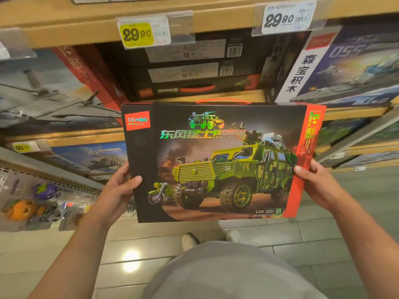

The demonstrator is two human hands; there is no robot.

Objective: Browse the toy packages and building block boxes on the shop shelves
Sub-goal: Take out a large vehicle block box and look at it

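A black building block box (218,160) with a green camouflage army truck on its front and a red strip down its right side hangs in front of the shelves, face toward me. My left hand (117,190) grips its left edge, thumb on the front. My right hand (317,184) grips the right edge at the red strip, thumb on the front. A red carry handle (223,101) arches over the box's top edge.
Behind the box, a stack of matching black boxes (194,70) lies on the wooden shelf (244,97). Warship boxes (354,67) stand at right, aircraft boxes (49,93) at left. Price tags (138,33) hang above. Small toy packs (32,208) hang lower left. Tiled floor below.
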